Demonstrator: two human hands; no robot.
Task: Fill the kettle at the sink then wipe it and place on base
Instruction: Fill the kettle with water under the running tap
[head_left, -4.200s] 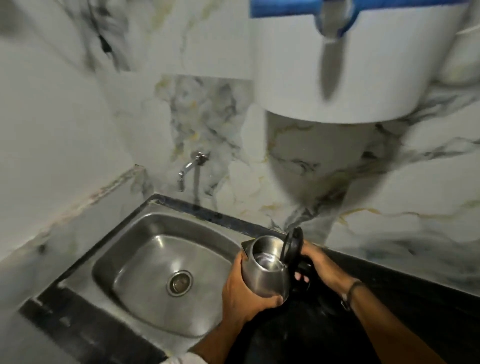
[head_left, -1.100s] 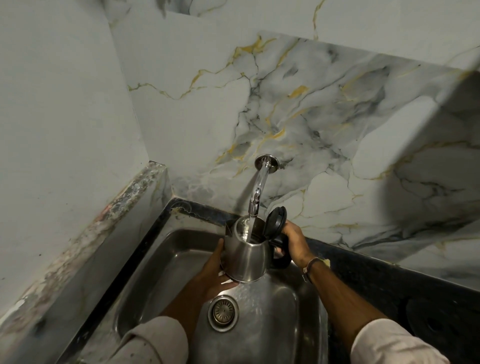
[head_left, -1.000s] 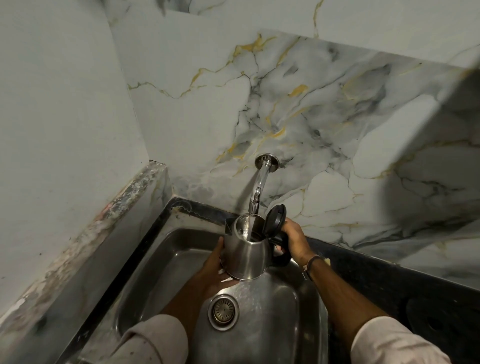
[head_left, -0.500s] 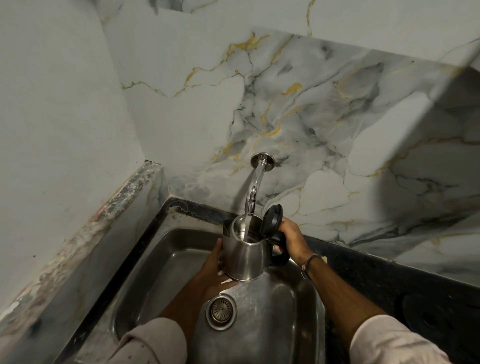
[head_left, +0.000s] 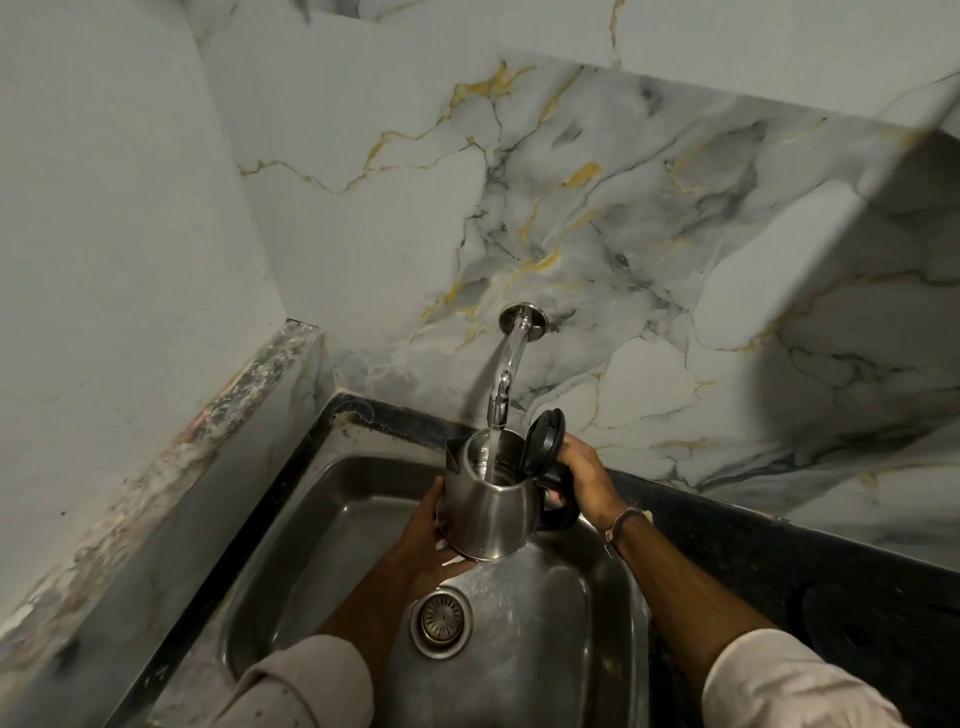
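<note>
Two pale sleeves (head_left: 306, 686) enter from the bottom edge, one on each side of the steel sink (head_left: 587, 639). The drain (head_left: 441, 619) lies in the basin floor between the forearms, just nearer than the kettle.

The left hand (head_left: 423, 540) cups the lower side and base of the kettle (head_left: 488, 512), fingers curled under it and the thumb along the steel wall. The right hand (head_left: 584, 480) is wrapped around the black handle (head_left: 561, 512) on the kettle's right, with a band (head_left: 621, 522) on that wrist. Both hands hold the kettle upright in the air above the basin, clear of the sink floor.

The black lid (head_left: 543, 439) stands hinged open at the handle side, and the spout points left. A thin stream of water (head_left: 491, 452) falls into the open mouth from the tap (head_left: 506, 371), whose outlet hangs just above the rim.

The tap curves out of a round plate on the marble wall (head_left: 649, 234) behind the sink. A dark bench (head_left: 779, 566) runs to the right of the basin, and a worn ledge (head_left: 171, 467) borders it on the left under a plain wall.
</note>
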